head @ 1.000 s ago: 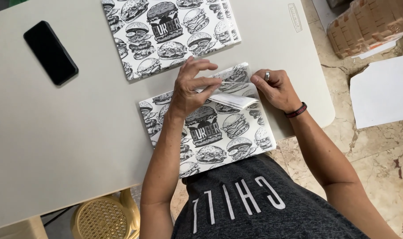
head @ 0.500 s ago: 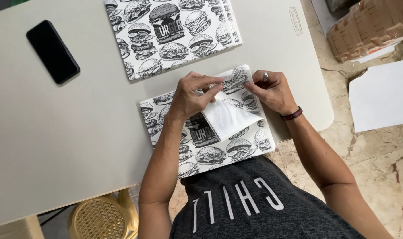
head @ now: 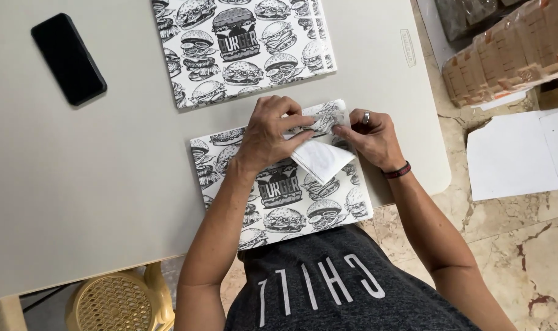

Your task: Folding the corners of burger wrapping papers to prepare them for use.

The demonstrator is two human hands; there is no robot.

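A black-and-white burger-printed paper sheet (head: 279,196) lies at the near edge of the white table (head: 107,184). Its far right corner is folded over, showing a plain white underside flap (head: 321,160). My left hand (head: 268,136) presses down on the folded part, fingertips pinching the fold edge. My right hand (head: 371,138), with a ring and a dark wristband, pinches the same corner from the right.
A second stack of burger-printed sheets (head: 242,46) lies farther back on the table. A black phone (head: 68,58) rests at the far left. Wrapped cardboard bundles (head: 506,55) and white sheets (head: 518,153) lie on the floor at right. A yellow woven stool (head: 116,303) stands below the table.
The corner of the near sheet has been folded further over, so more of the white underside shows. Both hands came closer together on the fold.
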